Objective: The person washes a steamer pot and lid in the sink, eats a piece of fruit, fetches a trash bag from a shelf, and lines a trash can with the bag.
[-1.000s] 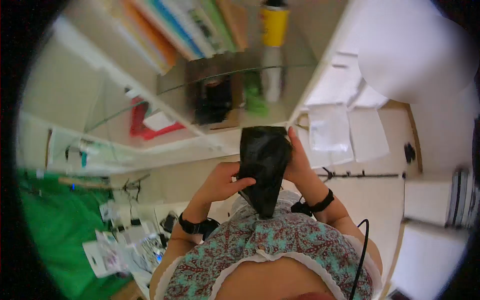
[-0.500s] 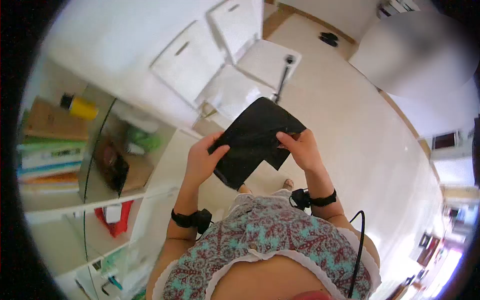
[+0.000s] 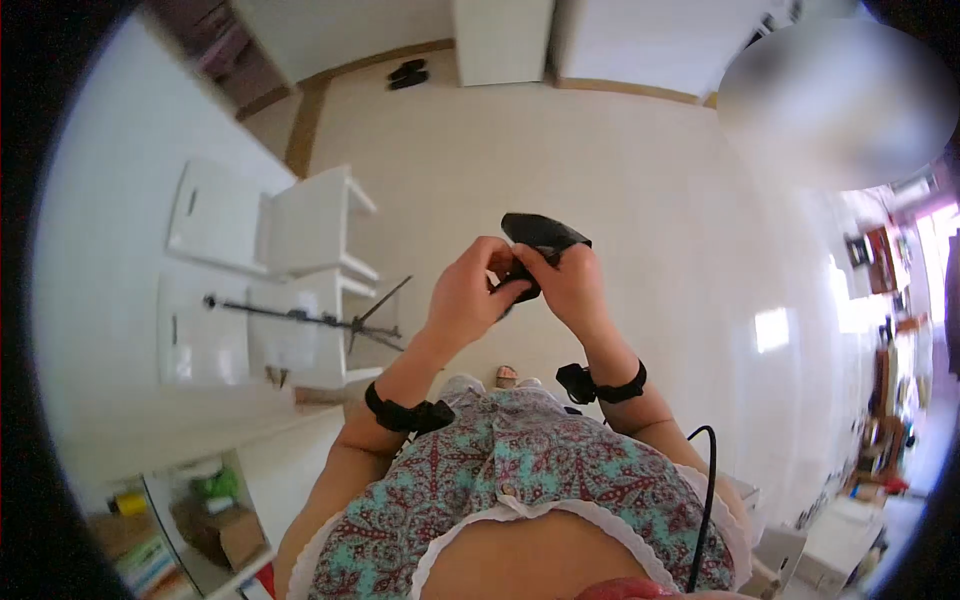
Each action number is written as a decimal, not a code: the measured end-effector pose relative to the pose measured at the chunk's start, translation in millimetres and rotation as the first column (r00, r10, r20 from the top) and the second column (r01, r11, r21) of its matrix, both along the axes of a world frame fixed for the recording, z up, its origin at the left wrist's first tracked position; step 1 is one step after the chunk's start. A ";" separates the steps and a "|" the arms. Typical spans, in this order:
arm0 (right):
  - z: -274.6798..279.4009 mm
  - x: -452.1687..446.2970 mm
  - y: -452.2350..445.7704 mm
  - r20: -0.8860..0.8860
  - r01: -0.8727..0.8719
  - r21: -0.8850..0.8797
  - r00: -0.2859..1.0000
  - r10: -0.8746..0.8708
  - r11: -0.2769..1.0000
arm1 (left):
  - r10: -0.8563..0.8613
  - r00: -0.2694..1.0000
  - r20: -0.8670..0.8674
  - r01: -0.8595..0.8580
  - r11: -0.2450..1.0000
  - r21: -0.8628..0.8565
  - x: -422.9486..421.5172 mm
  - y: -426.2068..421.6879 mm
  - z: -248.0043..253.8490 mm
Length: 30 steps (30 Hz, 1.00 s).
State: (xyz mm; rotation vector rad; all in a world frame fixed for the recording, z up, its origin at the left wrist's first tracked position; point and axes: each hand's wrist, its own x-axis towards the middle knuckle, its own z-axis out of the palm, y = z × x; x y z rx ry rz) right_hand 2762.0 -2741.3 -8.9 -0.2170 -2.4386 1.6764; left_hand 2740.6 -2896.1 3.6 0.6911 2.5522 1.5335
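Note:
My left hand (image 3: 468,292) and my right hand (image 3: 572,284) are close together in front of my body, both closed on a thin, pliable black sheet (image 3: 540,232) that looks like a plastic bag. Its upper part sticks out beyond my fingers, bunched and folded over, while a smaller piece shows between the hands. My fingers and the folds hide the rest, so I cannot tell whether it is opened up. Each wrist wears a black strap with a small device on it.
Two white chairs (image 3: 310,225) stand along the left wall, with a thin black stand (image 3: 330,320) beside them. A shelf unit (image 3: 255,500) holding boxes is at lower left. Dark shoes (image 3: 407,74) lie on the pale floor (image 3: 640,170) near a white cabinet (image 3: 500,40).
My view has turned right, away from the shelves. The black sheet, spread flat between my hands before, is now gathered up smaller, and my hands have come closer together.

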 end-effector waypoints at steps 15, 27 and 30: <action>-23.4 -85.6 373.9 0.124 0.241 0.100 0.959 -0.253 0.965 | -0.446 0.618 0.648 0.059 0.848 0.527 -250.3 351.3 -78.8; -46.9 -152.8 702.6 -0.019 0.540 0.245 0.833 -0.553 0.805 | -0.835 0.507 -0.212 0.861 0.500 0.092 -328.2 809.2 -52.0; -42.8 -158.3 743.9 0.089 0.522 0.253 0.825 -0.557 0.814 | -0.951 0.304 0.060 0.951 0.306 0.041 -342.4 868.1 -54.4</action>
